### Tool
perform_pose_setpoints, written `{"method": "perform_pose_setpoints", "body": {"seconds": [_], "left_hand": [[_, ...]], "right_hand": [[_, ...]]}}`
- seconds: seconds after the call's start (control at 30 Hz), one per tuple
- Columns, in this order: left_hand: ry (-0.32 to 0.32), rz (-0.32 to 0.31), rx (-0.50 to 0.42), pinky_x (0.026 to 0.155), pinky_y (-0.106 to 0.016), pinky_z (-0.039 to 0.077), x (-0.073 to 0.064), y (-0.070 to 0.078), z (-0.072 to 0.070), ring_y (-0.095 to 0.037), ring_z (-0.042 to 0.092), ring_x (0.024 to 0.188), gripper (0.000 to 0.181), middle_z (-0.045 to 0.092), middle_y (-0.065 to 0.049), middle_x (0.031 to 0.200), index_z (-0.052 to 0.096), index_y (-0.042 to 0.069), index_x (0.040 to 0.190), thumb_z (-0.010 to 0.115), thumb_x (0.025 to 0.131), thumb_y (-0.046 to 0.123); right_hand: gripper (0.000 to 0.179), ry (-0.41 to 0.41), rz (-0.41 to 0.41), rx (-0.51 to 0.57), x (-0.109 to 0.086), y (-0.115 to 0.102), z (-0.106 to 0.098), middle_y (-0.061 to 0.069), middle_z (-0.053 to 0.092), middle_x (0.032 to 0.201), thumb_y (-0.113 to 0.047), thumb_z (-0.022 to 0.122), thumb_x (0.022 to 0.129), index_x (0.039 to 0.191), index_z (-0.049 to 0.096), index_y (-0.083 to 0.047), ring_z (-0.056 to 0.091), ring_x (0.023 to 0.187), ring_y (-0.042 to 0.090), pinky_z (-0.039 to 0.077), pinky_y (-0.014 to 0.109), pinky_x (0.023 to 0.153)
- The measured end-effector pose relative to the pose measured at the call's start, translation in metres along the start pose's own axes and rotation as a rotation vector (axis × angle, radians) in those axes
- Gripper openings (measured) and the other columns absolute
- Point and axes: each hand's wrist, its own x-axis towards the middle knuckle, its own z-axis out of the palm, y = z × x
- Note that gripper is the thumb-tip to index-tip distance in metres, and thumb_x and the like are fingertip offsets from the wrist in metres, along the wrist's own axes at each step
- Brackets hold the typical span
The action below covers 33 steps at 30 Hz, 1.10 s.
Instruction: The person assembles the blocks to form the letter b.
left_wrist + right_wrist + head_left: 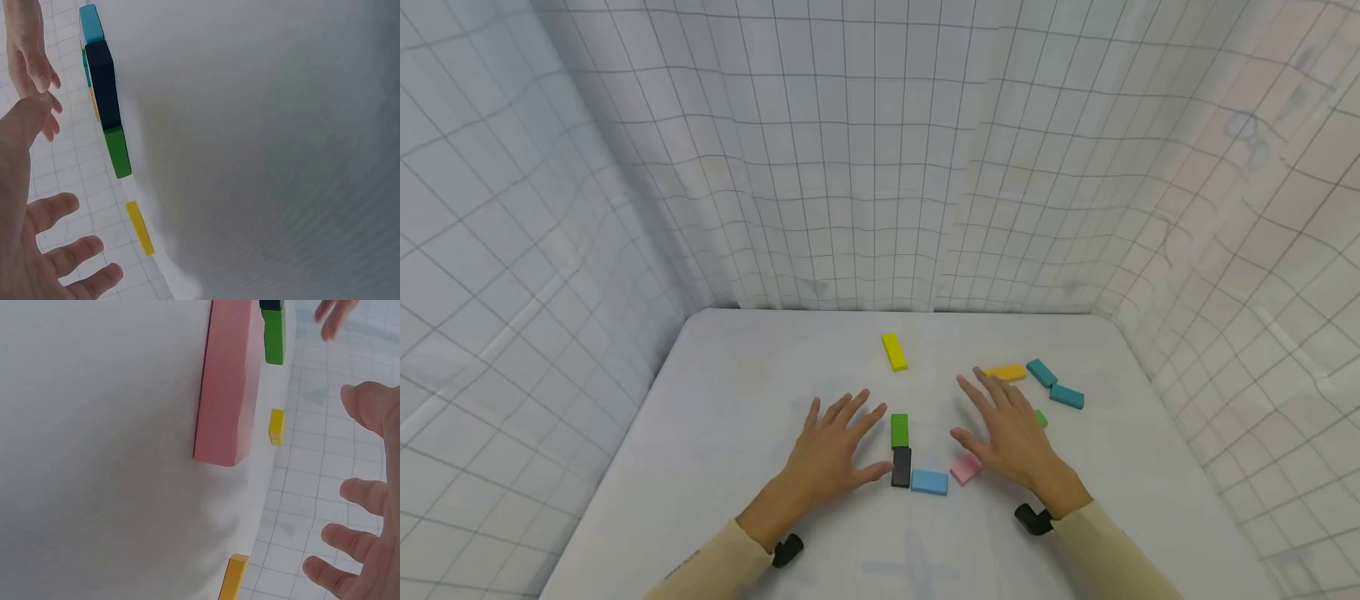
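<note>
My left hand [831, 454] hovers over the white table with fingers spread, holding nothing. Its thumb is close to a black block [901, 467], which meets a green block [899, 431] end to end. Beside the black block lies a light blue block [929, 482], and then a pink block [967, 468] set at a slant. Over on the right, my right hand [1011, 437] is also spread and holds nothing, above and beside the pink block. It partly hides a light green block [1041, 418] and an orange block [1006, 372]. Large in the right wrist view is the pink block [228, 387].
A yellow block [894, 352] lies farther back on the table [760, 358]. Two teal blocks [1042, 372] sit at the back right, nearly touching. White grid-patterned curtains [880, 167] enclose the table at the back and both sides.
</note>
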Motion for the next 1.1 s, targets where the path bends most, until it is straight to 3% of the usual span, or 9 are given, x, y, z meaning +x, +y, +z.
{"method": "perform_pose_setpoints", "body": {"seconds": [0.2, 0.67, 1.1], "left_hand": [[-0.006, 0.059, -0.042, 0.135, -0.078, 0.041, -0.002, 0.003, -0.001, -0.040, 0.058, 0.163, 0.088, 0.054, -0.007, 0.181, 0.055, 0.033, 0.175, 0.079, 0.102, 0.075], [-0.052, 0.122, -0.081, 0.122, -0.064, 0.059, -0.007, 0.014, 0.002, -0.032, 0.072, 0.145, 0.066, 0.069, -0.005, 0.164, 0.075, 0.030, 0.158, 0.091, 0.100, 0.058], [-0.033, 0.154, -0.064, 0.114, -0.059, 0.064, -0.009, 0.021, 0.005, -0.026, 0.078, 0.130, 0.049, 0.075, -0.001, 0.146, 0.085, 0.034, 0.144, 0.093, 0.100, 0.052]], "right_hand": [[0.087, -0.023, -0.006, 0.034, 0.008, -0.006, -0.002, 0.016, 0.042, 0.188, -0.059, 0.078, 0.108, 0.181, 0.045, -0.024, 0.052, 0.163, 0.052, 0.045, 0.077, 0.132], [0.080, -0.091, -0.020, 0.090, 0.023, -0.021, 0.000, 0.013, 0.047, 0.185, -0.057, 0.078, 0.110, 0.179, 0.049, -0.027, 0.051, 0.166, 0.047, 0.046, 0.076, 0.132], [0.071, -0.087, -0.085, 0.131, 0.034, -0.032, 0.008, 0.010, 0.059, 0.172, -0.053, 0.080, 0.110, 0.171, 0.060, -0.024, 0.062, 0.154, 0.039, 0.055, 0.070, 0.124]]}}
